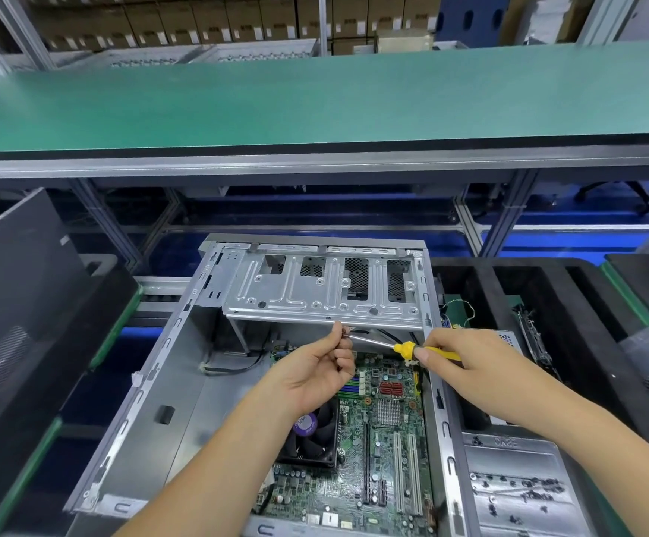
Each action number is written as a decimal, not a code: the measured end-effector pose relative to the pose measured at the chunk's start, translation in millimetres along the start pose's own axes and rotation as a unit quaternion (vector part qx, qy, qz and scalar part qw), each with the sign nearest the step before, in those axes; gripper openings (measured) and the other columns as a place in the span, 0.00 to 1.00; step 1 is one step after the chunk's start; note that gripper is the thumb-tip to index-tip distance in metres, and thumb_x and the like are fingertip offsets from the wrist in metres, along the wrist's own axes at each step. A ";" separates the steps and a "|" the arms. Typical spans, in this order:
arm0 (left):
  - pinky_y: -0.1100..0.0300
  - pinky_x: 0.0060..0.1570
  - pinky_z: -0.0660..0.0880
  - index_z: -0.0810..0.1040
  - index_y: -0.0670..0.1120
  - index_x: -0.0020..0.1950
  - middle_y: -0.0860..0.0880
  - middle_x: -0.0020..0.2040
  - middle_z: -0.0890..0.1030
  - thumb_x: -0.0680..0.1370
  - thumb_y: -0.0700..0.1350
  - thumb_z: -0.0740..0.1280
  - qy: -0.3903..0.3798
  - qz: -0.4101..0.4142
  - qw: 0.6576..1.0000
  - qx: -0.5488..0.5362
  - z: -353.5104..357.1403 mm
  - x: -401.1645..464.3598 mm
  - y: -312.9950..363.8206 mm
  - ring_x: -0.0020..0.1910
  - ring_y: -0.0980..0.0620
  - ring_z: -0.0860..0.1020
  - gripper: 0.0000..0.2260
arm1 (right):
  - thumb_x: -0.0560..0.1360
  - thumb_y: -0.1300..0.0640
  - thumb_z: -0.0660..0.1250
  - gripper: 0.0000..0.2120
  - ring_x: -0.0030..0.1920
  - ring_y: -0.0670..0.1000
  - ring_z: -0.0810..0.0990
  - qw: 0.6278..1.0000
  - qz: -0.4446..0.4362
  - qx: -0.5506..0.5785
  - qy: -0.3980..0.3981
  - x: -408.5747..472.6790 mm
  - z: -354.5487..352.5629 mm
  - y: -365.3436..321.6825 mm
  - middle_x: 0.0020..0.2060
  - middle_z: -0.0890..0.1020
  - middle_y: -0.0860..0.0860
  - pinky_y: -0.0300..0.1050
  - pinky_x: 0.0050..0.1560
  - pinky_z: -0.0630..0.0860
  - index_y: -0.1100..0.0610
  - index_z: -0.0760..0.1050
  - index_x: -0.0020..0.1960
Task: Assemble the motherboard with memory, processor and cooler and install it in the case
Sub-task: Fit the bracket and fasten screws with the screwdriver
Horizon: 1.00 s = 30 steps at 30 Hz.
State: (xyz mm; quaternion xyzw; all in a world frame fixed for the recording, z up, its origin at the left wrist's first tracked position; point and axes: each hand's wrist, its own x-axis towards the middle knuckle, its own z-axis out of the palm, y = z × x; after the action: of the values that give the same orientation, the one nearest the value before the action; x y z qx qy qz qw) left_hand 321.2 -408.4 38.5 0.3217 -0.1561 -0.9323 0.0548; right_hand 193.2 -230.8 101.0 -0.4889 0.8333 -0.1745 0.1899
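- Down below, bare sheet-metal case, boxy and open-topped, stamped with slots and ribs; perforated drive cage across its far end.
- Green motherboard lying flat inside the case, studded with white and black slots, a finned silver heatsink, red ports; black square cooler with fan and purple hub label seated on it, partly under the left wrist.
- Shallow metal tray of small dark screws just right of the case.
- Black foam bins on both sides; matte green shelf on aluminium framing above; brown cartons stacked behind; blue floor beneath.
- Left hand over the board, fingers curled, thumb and forefinger pinching a small screw at the driver's tip.
- Right hand wrapped round the yellow handle of a screwdriver, steel shaft pointing left toward the other hand.
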 end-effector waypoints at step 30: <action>0.67 0.28 0.74 0.82 0.36 0.38 0.45 0.33 0.76 0.76 0.38 0.65 0.000 0.042 0.999 -0.016 -3.5 6.1 -3.2 0.26 0.55 0.72 0.09 | 0.80 0.45 0.55 0.16 0.26 0.49 0.70 0.992 0.049 0.108 -0.036 -6.9 6.7 -10.3 0.24 0.73 0.47 0.45 0.31 0.69 0.50 0.75 0.40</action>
State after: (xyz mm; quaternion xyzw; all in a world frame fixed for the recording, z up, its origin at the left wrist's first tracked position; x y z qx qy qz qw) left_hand 318.5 -407.5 31.3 0.3136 -0.1551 -0.9316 0.0991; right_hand 207.2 -230.2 101.1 -0.4301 0.8252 -0.2358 0.2801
